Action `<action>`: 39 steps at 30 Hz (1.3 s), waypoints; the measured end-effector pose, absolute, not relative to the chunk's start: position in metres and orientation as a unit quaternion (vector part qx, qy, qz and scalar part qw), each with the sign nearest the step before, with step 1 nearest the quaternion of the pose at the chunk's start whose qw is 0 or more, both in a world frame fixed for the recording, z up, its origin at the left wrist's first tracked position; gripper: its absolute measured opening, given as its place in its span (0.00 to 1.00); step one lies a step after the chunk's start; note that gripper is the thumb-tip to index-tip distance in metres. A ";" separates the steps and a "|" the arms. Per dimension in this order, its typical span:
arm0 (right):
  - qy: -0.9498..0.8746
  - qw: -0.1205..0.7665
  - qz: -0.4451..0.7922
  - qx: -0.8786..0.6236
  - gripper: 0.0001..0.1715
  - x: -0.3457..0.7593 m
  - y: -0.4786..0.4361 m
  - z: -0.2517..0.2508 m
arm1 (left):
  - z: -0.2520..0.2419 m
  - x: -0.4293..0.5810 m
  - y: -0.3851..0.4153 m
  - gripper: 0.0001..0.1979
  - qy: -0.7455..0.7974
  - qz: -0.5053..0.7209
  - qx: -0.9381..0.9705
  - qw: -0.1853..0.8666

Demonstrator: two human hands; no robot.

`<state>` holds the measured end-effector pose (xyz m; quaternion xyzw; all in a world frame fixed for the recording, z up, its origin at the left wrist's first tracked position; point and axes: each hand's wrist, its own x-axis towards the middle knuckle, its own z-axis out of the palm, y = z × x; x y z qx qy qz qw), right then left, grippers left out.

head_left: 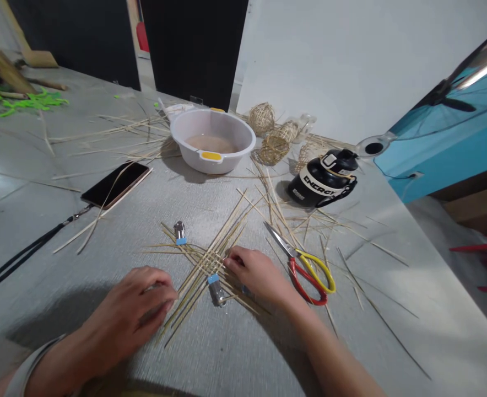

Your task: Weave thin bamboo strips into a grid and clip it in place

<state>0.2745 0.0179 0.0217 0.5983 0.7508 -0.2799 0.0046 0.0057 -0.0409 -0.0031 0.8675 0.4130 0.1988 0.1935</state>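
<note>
Thin bamboo strips (194,284) cross in a small woven patch (212,261) in the middle of the table. Two metal clips with blue edges sit on it: one clip (179,232) at its upper left, another clip (216,290) at its lower side. My right hand (254,271) is closed at the right edge of the weave, its fingertips pinched on a strip there; the strip is mostly hidden. To the left, my left hand (138,300) rests with curved fingers and a gap above the thumb, its tips beside the strips' lower ends. Nothing shows in it.
Scissors (299,259) with red and yellow handles lie right of my right hand. Behind stand a white basin (210,129) with water, woven balls (262,118) and a black bottle (324,179). A phone (113,184) with a strap lies left. Loose strips (386,320) are scattered around.
</note>
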 end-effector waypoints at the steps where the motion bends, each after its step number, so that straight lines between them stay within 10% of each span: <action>1: 0.750 0.003 -0.284 0.597 0.13 0.275 0.018 0.021 | -0.001 0.006 -0.042 0.10 0.414 0.202 0.867 0.190; 39: 0.746 0.019 -0.235 0.623 0.24 0.261 0.007 0.031 | -0.022 0.024 -0.057 0.08 0.431 0.138 0.866 0.213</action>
